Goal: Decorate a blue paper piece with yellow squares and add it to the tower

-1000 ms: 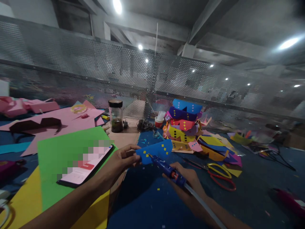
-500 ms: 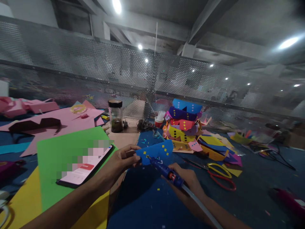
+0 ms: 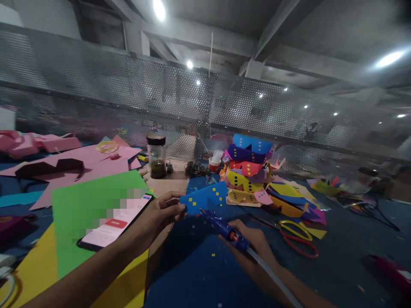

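Between the fingertips and thumb of my left hand [image 3: 168, 207] is a blue paper piece [image 3: 205, 199] dotted with small yellow squares, pinched at its left end. My right hand [image 3: 253, 239] is wrapped around a blue glue gun [image 3: 229, 231], with a long pale glue stick [image 3: 269, 273] running out of its back. The nozzle points up and left, close to the lower edge of the paper; whether it touches cannot be made out. A loose yellow square [image 3: 213, 255] lies on the blue table below.
Scissors [image 3: 297, 235] with yellow and red handles lie right of my right hand. Behind stands a stack of coloured paper pieces [image 3: 248, 164]. A lidded jar [image 3: 156, 156] is at the back. On the left, a phone [image 3: 117, 222] rests on green paper [image 3: 73, 214].
My left hand has drawn the blue paper slightly left and tilted it, so more yellow squares show. The glue gun has shifted only slightly, its nozzle now nearer the paper's lower edge.
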A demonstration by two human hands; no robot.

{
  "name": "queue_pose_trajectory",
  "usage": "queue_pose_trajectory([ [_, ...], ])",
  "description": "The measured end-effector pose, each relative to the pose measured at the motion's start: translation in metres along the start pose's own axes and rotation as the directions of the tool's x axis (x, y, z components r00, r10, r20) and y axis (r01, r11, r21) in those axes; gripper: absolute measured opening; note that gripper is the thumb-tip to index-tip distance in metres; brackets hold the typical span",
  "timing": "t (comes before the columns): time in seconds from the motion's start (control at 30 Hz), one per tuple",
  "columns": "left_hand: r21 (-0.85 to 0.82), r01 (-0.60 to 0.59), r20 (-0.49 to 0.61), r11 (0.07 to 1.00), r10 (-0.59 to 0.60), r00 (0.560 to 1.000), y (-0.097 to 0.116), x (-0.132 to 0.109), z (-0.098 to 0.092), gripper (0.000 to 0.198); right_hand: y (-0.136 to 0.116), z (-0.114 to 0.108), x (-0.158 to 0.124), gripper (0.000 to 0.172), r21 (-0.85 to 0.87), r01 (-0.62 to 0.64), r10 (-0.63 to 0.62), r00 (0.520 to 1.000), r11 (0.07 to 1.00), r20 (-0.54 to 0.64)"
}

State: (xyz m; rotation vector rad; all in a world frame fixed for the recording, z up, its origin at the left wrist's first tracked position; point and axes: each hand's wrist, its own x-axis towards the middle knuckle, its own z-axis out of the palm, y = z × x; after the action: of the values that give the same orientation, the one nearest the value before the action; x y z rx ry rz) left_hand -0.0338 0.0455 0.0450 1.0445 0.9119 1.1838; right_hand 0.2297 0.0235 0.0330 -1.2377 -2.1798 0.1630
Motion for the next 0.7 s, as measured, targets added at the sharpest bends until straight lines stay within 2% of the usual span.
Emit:
queue_pose_trajectory([
  [0.23, 0.025, -0.006, -0.027, 1.0, 0.006, 1.0, 0.001, 0.001, 0.001, 0.029, 0.009, 0.005, -0.002, 0.015, -0.035, -0.014, 0.016, 0.998, 0.999, 0.06],
  [0.37, 0.028, 0.004, -0.027, 1.0, -0.003, 1.0, -0.001, 0.002, -0.001, 0.03, 0.022, 0.011, 0.002, 0.015, -0.015, 0.038, -0.037, 0.993, 0.999, 0.111],
  [0.47, 0.027, 0.01, -0.007, 1.0, -0.01, 1.0, -0.001, 0.002, -0.002, 0.029, 0.022, 0.012, 0.001, 0.014, -0.012, 0.066, -0.065, 0.995, 0.998, 0.074],
  [0.7, 0.055, 0.008, 0.026, 0.998, -0.009, 1.0, 0.0, 0.002, -0.001, 0.029, 0.004, 0.006, -0.004, 0.012, -0.041, -0.006, 0.006, 1.0, 0.999, -0.003],
])
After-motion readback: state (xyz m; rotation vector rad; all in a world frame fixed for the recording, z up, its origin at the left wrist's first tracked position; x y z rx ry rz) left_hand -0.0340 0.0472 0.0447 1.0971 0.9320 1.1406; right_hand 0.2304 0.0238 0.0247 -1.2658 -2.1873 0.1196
